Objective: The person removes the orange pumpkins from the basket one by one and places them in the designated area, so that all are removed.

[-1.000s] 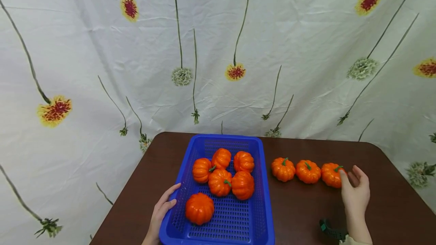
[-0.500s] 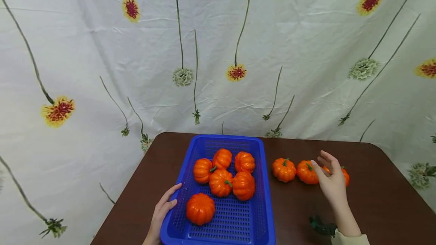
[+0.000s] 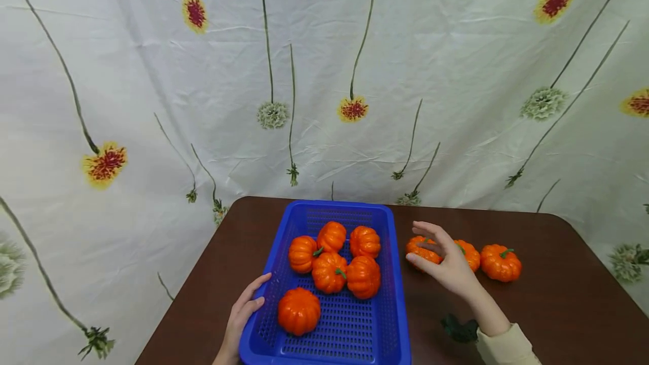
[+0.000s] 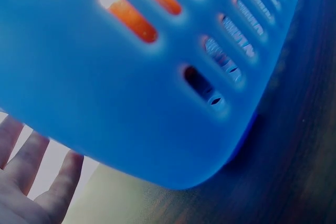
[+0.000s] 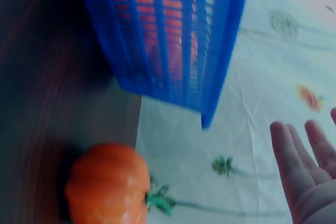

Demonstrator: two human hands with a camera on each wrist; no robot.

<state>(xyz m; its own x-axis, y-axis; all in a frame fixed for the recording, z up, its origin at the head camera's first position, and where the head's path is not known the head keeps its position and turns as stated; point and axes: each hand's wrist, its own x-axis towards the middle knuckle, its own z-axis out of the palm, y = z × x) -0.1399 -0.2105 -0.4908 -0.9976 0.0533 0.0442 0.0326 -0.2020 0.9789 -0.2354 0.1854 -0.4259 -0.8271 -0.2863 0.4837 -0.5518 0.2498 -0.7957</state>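
Several orange toy pumpkins (image 3: 329, 272) lie in a blue slotted plastic basket (image 3: 400, 320). My left hand (image 3: 238, 317) rests at the basket's left rim, its fingertips on the edge; in the left wrist view its fingers (image 4: 63, 182) look fairly straight beside the blue wall. To the right of the basket, my right hand (image 3: 448, 263) hovers over the leftmost pumpkin (image 3: 417, 248) of a row, thumb and fingers spread apart with nothing between them. That hand partly covers the middle pumpkin (image 3: 469, 253). At the row's right end sits another pumpkin (image 3: 501, 263) with a green stem.
Everything stands on a dark brown table (image 3: 568, 297) with rounded far corners. Behind it hangs a white cloth (image 3: 314, 145) printed with flowers. A dark strap (image 3: 458, 328) shows beside the right wrist, near the pale sleeve (image 3: 507, 345).
My right hand has moved left along the row, from the rightmost pumpkin past the middle one to above the leftmost. The left hand, basket and pumpkins have stayed put.
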